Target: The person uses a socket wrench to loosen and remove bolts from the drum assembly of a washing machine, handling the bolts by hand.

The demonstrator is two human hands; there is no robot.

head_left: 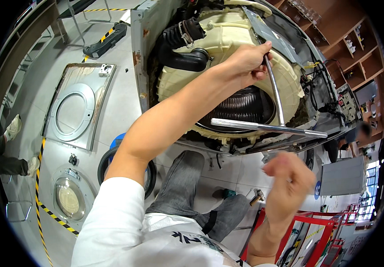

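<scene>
My left hand (250,64) is closed around the far end of a chrome T-handle wrench (275,94), its fingers wrapped on the shaft. The wrench's long crossbar lies toward me, over the lower rim of the opening. Behind it is an opened washing machine with a cream plastic tub (227,38), a dark ribbed drum (245,106) and a bent black rubber hose (180,58). A grey metal plate (272,35) sits beyond my left hand. Apart from the wrench, my right hand (287,180) is raised below the crossbar; motion blurs its fingers.
On the floor at left lie a metal front panel (104,95) with a round hole and a round glass door (69,198). A black ring (151,180) is beside my left arm. A hammer (257,196) and a red frame (318,242) are at right. Another person's shoes (13,128) show far left.
</scene>
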